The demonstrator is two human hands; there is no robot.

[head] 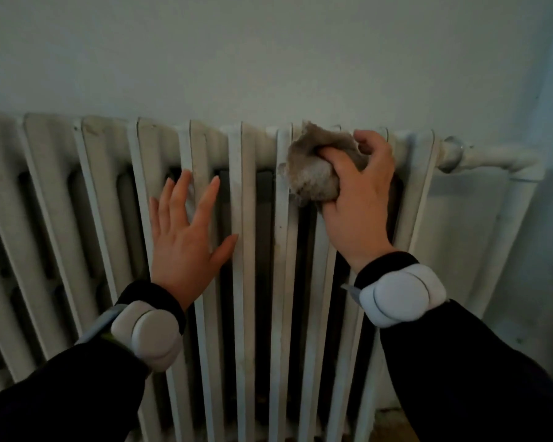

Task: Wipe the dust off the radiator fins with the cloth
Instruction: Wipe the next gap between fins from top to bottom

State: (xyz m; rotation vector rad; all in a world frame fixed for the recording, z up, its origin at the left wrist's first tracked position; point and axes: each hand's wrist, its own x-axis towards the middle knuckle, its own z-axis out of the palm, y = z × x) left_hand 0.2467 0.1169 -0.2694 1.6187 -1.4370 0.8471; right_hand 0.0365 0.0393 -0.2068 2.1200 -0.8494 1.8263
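Pale wall (pixel 268 52) filled the upper half of the frame. White ribbed radiator (pixel 103 173) ran across the middle and lower frame, left edge to right of centre, with a painted pipe (pixel 492 157) leaving its upper right corner.

Progress, judged: wiping under way near the right end of the radiator. Fin tops at upper left showed brownish marks and grime, so those looked not yet wiped. The dark gaps between fins were too dim to tell clean from dusty. Most of the radiator appeared left to do.

Right hand (pixel 361 199), right of centre, gripped the cloth, fingers curled over it, pressing it against the upper part of the fins near the top edge. Left hand (pixel 186 237), centre left, lay flat with fingers spread on the fin fronts, holding nothing. Hands were well apart, several fins between them.

Cloth (pixel 313 173): grey-brown, bunched, frayed, bulging out to the left of the right hand and above it; well apart from the left hand.

Each wrist carried a pale rounded band unit (pixel 399 295) over a dark sleeve.
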